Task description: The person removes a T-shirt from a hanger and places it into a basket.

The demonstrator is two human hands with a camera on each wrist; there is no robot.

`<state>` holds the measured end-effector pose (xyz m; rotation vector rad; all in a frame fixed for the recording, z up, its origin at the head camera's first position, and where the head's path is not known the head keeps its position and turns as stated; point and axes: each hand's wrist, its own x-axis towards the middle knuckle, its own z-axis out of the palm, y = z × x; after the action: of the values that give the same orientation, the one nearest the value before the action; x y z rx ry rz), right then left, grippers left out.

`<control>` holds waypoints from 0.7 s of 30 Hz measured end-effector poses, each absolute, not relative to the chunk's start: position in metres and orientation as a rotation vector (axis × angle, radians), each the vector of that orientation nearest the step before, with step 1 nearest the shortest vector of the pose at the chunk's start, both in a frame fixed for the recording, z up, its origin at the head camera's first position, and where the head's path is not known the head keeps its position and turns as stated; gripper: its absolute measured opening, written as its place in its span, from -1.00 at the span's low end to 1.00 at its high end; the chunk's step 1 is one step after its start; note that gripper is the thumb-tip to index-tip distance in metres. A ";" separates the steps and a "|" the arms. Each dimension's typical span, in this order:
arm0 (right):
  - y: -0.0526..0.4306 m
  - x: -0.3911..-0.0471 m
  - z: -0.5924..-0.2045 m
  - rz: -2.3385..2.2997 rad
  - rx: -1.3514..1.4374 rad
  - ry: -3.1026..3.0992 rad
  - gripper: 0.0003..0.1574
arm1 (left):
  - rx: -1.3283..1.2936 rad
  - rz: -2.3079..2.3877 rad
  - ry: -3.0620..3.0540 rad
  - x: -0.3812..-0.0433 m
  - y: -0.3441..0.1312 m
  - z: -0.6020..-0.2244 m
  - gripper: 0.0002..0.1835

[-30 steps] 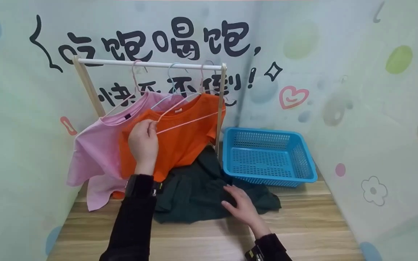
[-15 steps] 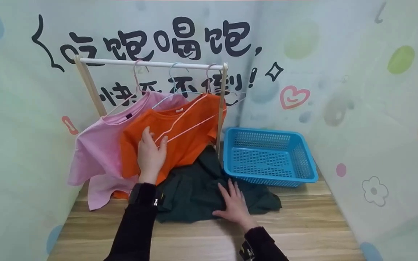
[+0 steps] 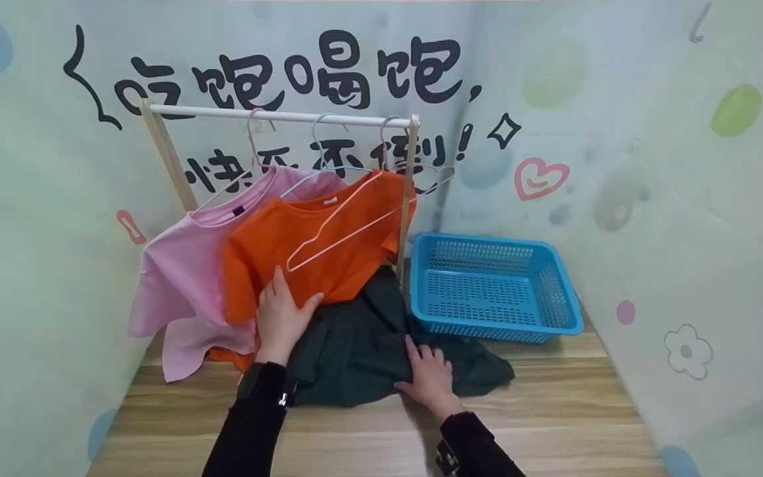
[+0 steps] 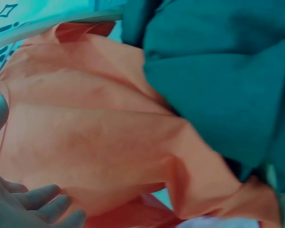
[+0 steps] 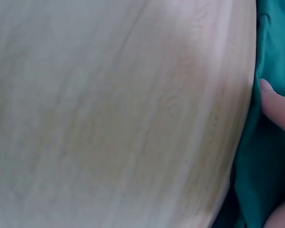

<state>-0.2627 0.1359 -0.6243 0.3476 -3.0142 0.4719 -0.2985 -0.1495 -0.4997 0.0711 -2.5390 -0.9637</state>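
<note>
A dark green garment lies spread over the wooden table. On it rests my right hand, fingers lightly bent and thumb apart; the right wrist view shows the thumb at the cloth's near edge. My left hand is spread, empty, in front of the orange T-shirt and by the green garment's left side. Above its fingertips a pink hanger with no garment on it hangs free from the rack. The left wrist view looks across the orange shirt to the green cloth.
A clothes rack with a white bar and wooden posts stands at the back. A pink T-shirt hangs left, partly behind the orange one. To the right sits a blue plastic basket. Walls close in the wooden table on both sides.
My left hand has let go of the pink hanger and come down toward the green garment; the hanger has swung back a little. My right hand has settled lower on the green cloth.
</note>
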 end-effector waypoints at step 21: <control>0.126 -0.263 -0.621 0.604 0.117 -3.017 -0.52 | 0.029 -0.901 -2.692 -0.268 -0.146 -0.559 -0.01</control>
<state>-0.2630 0.1263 -0.6210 0.1168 -3.0166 0.6036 -0.2678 -0.1457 -0.5591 0.0289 -2.6920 -0.9013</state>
